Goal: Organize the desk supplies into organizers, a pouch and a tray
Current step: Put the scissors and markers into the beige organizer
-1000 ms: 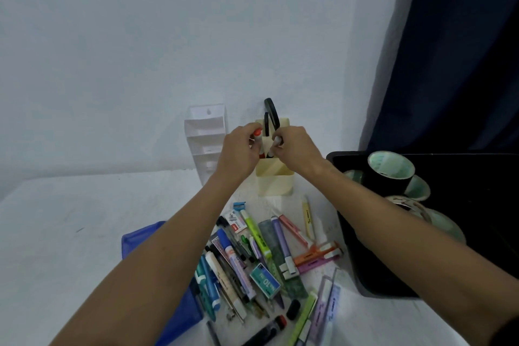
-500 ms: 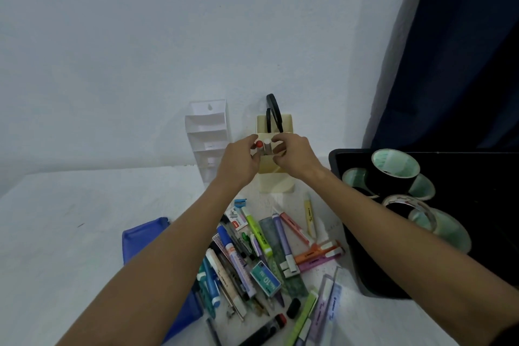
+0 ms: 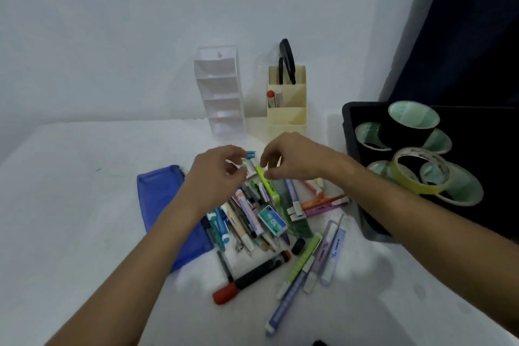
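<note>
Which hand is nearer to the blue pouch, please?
Left. The left hand hovers just past the blue pouch's right edge, its forearm crossing the pouch; the right hand is farther right, over the pen pile.

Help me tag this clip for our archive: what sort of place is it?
Probably a desk in a home or office corner: a white table against a plain wall, a pile of pens, a yellow organizer, and a black tray of tape rolls beside a dark curtain.
</note>
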